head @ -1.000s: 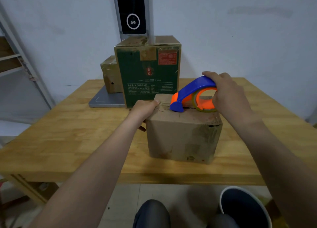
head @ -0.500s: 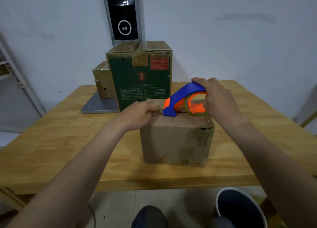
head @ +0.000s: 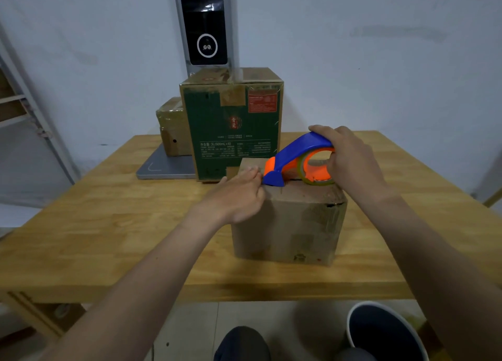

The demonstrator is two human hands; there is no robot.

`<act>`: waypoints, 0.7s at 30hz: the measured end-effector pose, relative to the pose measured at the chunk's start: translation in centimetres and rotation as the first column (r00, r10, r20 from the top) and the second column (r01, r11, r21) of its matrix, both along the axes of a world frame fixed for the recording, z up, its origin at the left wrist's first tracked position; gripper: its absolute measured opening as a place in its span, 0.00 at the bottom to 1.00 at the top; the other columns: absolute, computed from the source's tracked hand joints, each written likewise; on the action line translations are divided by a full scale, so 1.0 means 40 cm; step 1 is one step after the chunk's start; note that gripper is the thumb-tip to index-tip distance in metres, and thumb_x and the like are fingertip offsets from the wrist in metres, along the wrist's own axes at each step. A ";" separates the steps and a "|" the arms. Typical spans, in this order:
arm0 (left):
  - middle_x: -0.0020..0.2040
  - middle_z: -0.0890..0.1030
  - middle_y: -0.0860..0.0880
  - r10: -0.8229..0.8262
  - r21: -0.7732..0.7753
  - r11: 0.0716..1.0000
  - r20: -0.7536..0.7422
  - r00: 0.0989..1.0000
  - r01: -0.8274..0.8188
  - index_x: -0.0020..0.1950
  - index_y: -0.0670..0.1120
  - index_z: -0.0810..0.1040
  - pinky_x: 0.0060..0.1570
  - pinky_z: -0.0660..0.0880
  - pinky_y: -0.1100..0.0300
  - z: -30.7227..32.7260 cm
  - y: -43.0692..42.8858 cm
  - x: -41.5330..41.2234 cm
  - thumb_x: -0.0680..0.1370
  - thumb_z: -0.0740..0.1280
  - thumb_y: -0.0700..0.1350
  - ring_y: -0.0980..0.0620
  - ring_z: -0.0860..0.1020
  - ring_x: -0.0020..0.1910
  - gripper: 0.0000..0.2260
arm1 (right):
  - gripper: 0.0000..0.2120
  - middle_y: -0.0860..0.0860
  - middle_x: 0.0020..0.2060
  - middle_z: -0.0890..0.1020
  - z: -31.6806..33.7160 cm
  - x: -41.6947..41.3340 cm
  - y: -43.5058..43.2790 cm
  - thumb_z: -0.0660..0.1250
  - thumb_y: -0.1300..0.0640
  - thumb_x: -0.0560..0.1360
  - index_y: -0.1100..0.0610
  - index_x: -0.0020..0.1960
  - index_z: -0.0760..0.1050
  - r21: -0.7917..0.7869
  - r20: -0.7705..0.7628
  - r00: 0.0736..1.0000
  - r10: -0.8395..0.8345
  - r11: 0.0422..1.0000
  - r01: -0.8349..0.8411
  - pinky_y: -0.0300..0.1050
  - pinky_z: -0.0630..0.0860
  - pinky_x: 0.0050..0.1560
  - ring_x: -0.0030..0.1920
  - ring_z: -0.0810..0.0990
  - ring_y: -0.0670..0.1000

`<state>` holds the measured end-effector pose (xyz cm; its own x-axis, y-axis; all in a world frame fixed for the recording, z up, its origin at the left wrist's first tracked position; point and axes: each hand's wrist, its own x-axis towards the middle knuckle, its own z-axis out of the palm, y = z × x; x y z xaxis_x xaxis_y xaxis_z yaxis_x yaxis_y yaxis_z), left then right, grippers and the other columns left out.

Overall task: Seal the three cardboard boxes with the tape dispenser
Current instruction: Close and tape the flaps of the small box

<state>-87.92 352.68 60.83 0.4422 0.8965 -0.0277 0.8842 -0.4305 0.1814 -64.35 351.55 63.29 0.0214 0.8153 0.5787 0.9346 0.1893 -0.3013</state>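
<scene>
Right hand (head: 350, 159): grip wrapped fully round the blue handle of the tape dispenser (head: 298, 157), which sat on top of the near brown box (head: 288, 225), nose at the lid's left edge, probably to start a strip along the seam. Left hand (head: 236, 197): grip holding nothing, fingers straight, pressing that edge, likely pinning the tape end. Count: three boxes on the tabletop (head: 108, 225), the green box (head: 231, 127) and small brown box (head: 172, 127) standing behind; one dispenser.

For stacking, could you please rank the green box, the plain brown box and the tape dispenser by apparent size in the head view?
1. Green box and plain brown box: they look about alike, and the brown one is nearer, so I leave them unranked.
2. Tape dispenser: clearly smallest.
</scene>
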 end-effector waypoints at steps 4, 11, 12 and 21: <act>0.84 0.48 0.54 0.024 -0.050 0.998 0.032 0.999 -0.022 0.84 0.50 0.49 0.80 0.50 0.45 0.009 0.016 -0.056 0.87 0.46 0.51 0.55 0.47 0.82 0.25 | 0.28 0.53 0.52 0.74 -0.002 -0.023 0.030 0.69 0.54 0.77 0.45 0.75 0.68 0.010 -0.004 0.999 0.041 0.999 -0.041 0.50 0.70 0.47 0.51 0.77 0.59; 0.84 0.49 0.49 0.151 -0.094 0.985 0.050 0.987 -0.146 0.84 0.46 0.51 0.80 0.50 0.45 0.039 0.035 -0.131 0.87 0.45 0.49 0.52 0.49 0.82 0.24 | 0.37 0.49 0.50 0.72 0.016 -0.116 0.071 0.62 0.69 0.75 0.43 0.78 0.63 0.049 -0.007 0.991 0.137 0.989 -0.136 0.54 0.76 0.49 0.49 0.76 0.55; 0.84 0.49 0.49 0.152 -0.096 0.984 0.038 0.988 -0.148 0.83 0.45 0.52 0.80 0.50 0.44 0.044 0.032 -0.130 0.87 0.45 0.48 0.51 0.49 0.82 0.24 | 0.37 0.48 0.50 0.71 0.017 -0.122 0.075 0.63 0.69 0.75 0.43 0.78 0.63 0.055 -0.002 0.989 0.145 0.988 -0.145 0.54 0.77 0.49 0.49 0.76 0.55; 0.84 0.45 0.52 0.164 -0.052 0.985 0.026 0.986 -0.163 0.84 0.47 0.49 0.80 0.47 0.47 0.000 0.045 -0.096 0.86 0.45 0.51 0.55 0.44 0.82 0.26 | 0.36 0.51 0.57 0.76 -0.046 -0.052 0.083 0.63 0.71 0.75 0.44 0.77 0.65 0.071 -0.120 0.985 0.127 0.990 -0.119 0.46 0.73 0.55 0.57 0.75 0.53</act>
